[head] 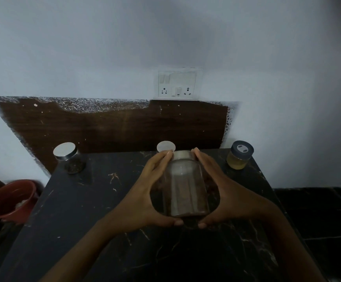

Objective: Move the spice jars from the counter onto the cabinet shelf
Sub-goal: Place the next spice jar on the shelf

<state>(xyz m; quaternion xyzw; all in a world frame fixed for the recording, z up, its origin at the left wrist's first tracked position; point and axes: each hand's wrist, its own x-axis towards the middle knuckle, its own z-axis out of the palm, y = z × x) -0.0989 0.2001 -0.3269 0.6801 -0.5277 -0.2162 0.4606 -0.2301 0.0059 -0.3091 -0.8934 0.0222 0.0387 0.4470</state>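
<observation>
Both hands are clamping the brown-powder jar (pixel 183 190). The left hand (pixel 145 192) is wrapping its left side and the right hand (pixel 224 192) its right side. Fingers are reaching up to the steel lid (pixel 182 155), and the thumbs are curling under the base, nearly meeting. The jar is clear-walled, with brown contents showing in the lower part. It's sitting over the middle of the counter (pixel 84 210), lid end pointing toward the wall. Can't tell if the base is touching the counter or hanging just above it.

Three more jars are standing along the counter's back edge:
- The silver-lidded jar (pixel 68 157) is at the back left corner, with dark contents.
- The middle jar (pixel 166 146) is showing only its pale round lid, directly behind the held one.
- The blue-lidded jar (pixel 239 155) is at the back right corner, with yellowish contents.

The counter is black stone with pale veins and scuffs, looking matte in dim light. A brown wood-grain panel (pixel 114 129) is running behind it, with ragged paint overspray along its top and sides. A white switch-and-socket plate (pixel 177 84) is sitting just above the panel. The pale wall (pixel 84 47) is filling the rest, shading darker toward the right. A red bucket (pixel 10 200) is standing low beside the counter's left edge. Dark tiles (pixel 318 216) are lying to the right, below counter level.
</observation>
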